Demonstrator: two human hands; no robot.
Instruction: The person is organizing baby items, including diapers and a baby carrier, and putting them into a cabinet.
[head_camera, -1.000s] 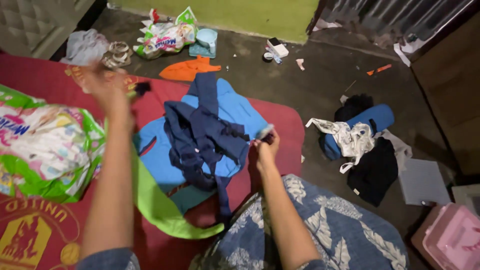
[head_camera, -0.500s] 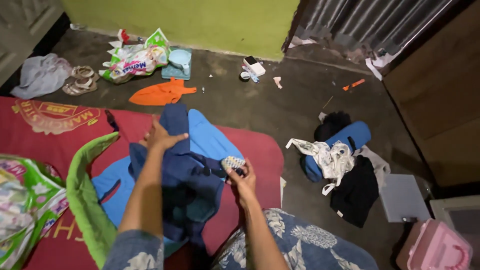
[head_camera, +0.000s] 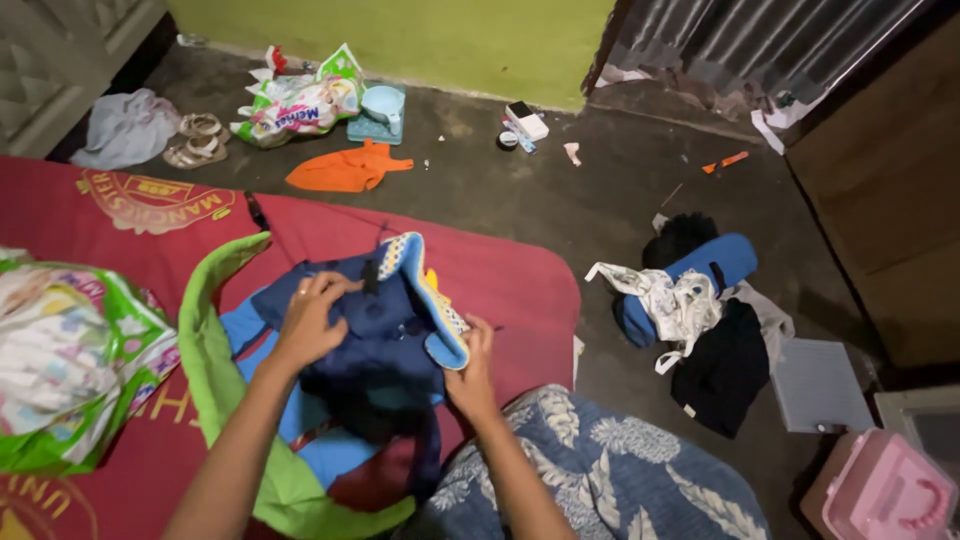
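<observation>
a dim room with a dark concrete floor (head_camera: 560, 210) and a green wall (head_camera: 420, 40); a red mattress (head_camera: 520, 275) with a crest print lies on the floor and carries the work. on it, over a light blue cloth edged in bright green (head_camera: 215, 370), sits a small navy garment (head_camera: 385, 340) with a light blue, patterned lining turned up at its right edge.

the left hand (head_camera: 305, 325) lies on the navy garment's upper left part, fingers bent and pinching the cloth. the right hand (head_camera: 470, 375) holds the turned-up lined edge from below, fingers closed on it.

to fold it well, i judge the left hand should pin the cloth flat while the right draws the lined edge across evenly, so that no bunching stays beneath, and the dangling straps get tucked in.

a green and white plastic pack (head_camera: 70, 360) rests at the mattress's left. on the floor: an orange cloth (head_camera: 345, 170), a pair of sandals (head_camera: 198, 140), a heap of dark and white clothes with a blue roll (head_camera: 700, 300), and a pink box (head_camera: 885, 490) at the lower right. blue floral fabric (head_camera: 620, 470) covers the person's lap.
</observation>
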